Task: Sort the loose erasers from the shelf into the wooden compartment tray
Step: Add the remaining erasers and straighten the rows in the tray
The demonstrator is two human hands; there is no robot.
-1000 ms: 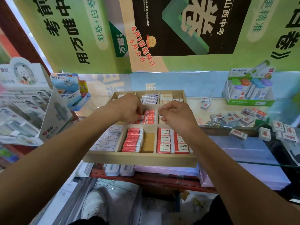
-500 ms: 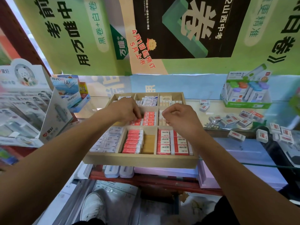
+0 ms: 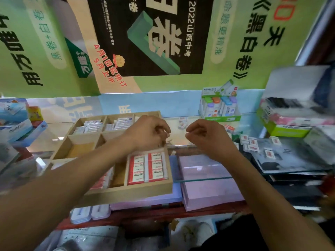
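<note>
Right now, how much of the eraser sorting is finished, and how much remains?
Partly done. The wooden tray already holds neat rows, such as the red-and-white erasers in its near right compartment. In hand: nothing visible; the left hand and right hand hover with curled fingers. Left: loose erasers lie scattered on the shelf at right, and one middle-left compartment looks empty.

Left hand point(image 3: 147, 132) over right edge of wooden tray point(image 3: 126, 193), fingers curled; contents not discernible (frame blurred). Right hand point(image 3: 205, 135) curled beside it, above glass shelf point(image 3: 203, 179). Red-and-white erasers point(image 3: 146, 166) fill tray's near-right compartment. Loose erasers point(image 3: 251, 144) toward shelf's right edge.
</note>
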